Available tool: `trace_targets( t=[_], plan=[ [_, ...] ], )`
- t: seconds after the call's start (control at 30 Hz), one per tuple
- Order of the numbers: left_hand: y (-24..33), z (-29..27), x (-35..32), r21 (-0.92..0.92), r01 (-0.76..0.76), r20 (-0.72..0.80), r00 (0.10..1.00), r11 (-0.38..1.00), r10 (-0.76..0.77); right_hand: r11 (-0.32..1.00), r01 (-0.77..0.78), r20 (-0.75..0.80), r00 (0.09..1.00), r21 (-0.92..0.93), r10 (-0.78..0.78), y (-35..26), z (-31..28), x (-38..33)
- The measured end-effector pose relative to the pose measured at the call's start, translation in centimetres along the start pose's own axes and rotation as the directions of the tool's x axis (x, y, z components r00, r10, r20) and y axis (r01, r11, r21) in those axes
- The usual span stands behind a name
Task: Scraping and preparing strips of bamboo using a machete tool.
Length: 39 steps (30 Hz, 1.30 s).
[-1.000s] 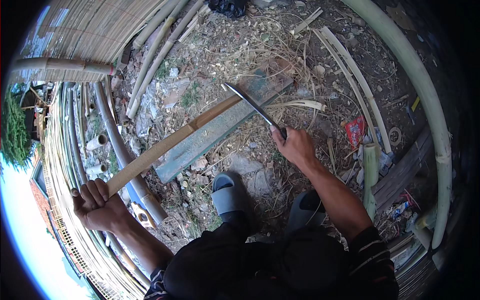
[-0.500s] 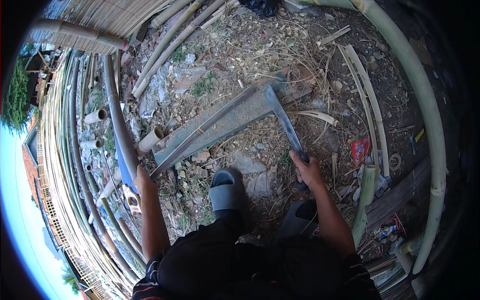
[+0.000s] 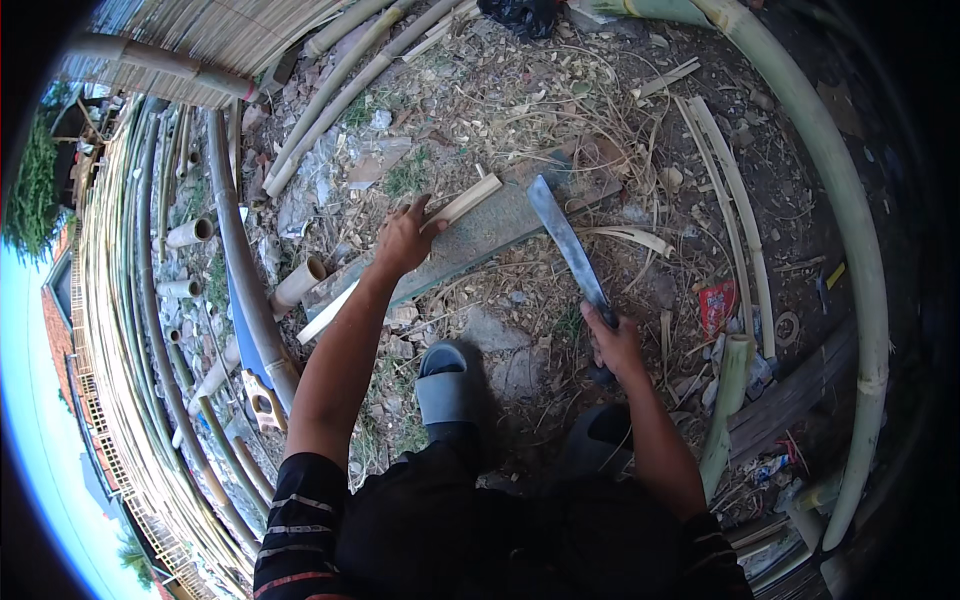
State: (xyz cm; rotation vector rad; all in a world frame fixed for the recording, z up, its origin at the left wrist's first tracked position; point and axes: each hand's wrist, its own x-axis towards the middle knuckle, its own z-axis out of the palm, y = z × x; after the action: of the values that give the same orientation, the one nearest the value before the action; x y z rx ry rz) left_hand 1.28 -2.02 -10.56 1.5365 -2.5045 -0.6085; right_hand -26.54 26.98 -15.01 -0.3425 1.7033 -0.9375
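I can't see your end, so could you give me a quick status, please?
Left hand on bamboo strip lying on grey plank. Right hand gripping machete, blade tip on plank. Loose shavings around.

Flat grey-green wooden plank (image 3: pixel 500 225) lies on the ground at centre, running 8 to 2 o'clock. Pale split bamboo strip (image 3: pixel 410 255) rests on it, left hand (image 3: pixel 405 240) on the strip. Right hand (image 3: pixel 612 342) at 4 o'clock of the plank grips a long steel machete (image 3: pixel 566 240), blade tip touching the plank. Grey rubber sandal (image 3: pixel 447 382) lies at 6 o'clock. Stacked bamboo poles (image 3: pixel 130 330) lie at 9 o'clock; curved green bamboo pole (image 3: pixel 845 200) at 3 o'clock.
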Motion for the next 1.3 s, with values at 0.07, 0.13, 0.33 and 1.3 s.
trace_targets(
  t=[0.07,0.13,0.33,1.3],
  plan=[
    [1.1,1.0,1.1,-0.004,-0.019,0.136,0.991,1.0,0.02,0.998,0.035,-0.041,0.998,-0.053,-0.038,0.3,-0.8,-0.2],
    [1.6,1.0,1.3,0.067,-0.124,0.002,0.992,0.99,0.124,0.993,0.059,-0.099,0.993,-0.1,-0.069,0.5,-1.2,-0.2],
    [2.3,-1.3,-1.6,0.172,-0.19,-0.026,0.98,0.967,0.197,0.966,0.13,-0.055,0.988,-0.222,-0.146,-0.5,-0.8,-0.6],
    [20.9,-16.4,-5.3,-0.718,-0.689,-0.662,0.719,0.098,0.209,0.892,0.323,-0.059,0.932,-0.316,-0.358,-3.8,-2.2,-5.6]
  ],
)
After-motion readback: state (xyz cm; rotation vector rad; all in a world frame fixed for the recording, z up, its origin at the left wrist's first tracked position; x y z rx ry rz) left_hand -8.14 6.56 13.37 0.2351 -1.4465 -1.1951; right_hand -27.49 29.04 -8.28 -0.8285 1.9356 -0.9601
